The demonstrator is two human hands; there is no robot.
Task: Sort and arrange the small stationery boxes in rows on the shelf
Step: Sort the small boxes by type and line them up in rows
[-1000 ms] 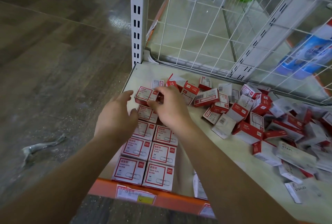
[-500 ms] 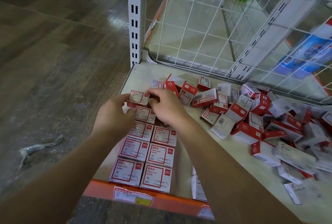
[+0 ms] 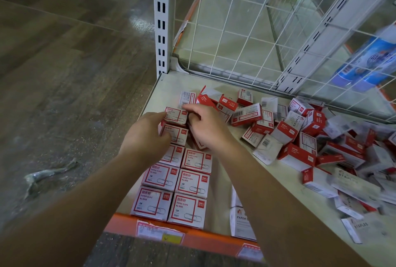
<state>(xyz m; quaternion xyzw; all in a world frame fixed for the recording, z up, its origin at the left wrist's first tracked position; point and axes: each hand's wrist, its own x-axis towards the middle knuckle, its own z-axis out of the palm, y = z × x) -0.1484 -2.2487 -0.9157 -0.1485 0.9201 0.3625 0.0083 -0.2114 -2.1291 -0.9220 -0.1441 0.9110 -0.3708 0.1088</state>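
- Two columns of small red-and-white cardboard paper-clip boxes (image 3: 194, 183) run back from my beige shelf's (image 3: 218, 185) orange front edge.
- My left hand (image 3: 145, 136) and right hand (image 3: 205, 127) together pinch the farthest box (image 3: 175, 114) at the left column's end.
- A loose heap of similar boxes (image 3: 310, 136) lies to the right.

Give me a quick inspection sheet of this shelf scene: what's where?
Surface: pale shelf with orange front edge.
Job's things: paper clip boxes in two neat rows at the shelf's left end; farthest box between both hands.
Clutter: loose pile of boxes to the right, unsorted.
Grippers: left hand and right hand touch the farthest box.
Cables: nothing seen.
Surroundings: white wire grid behind, wooden floor, crumpled wrapper on the floor.
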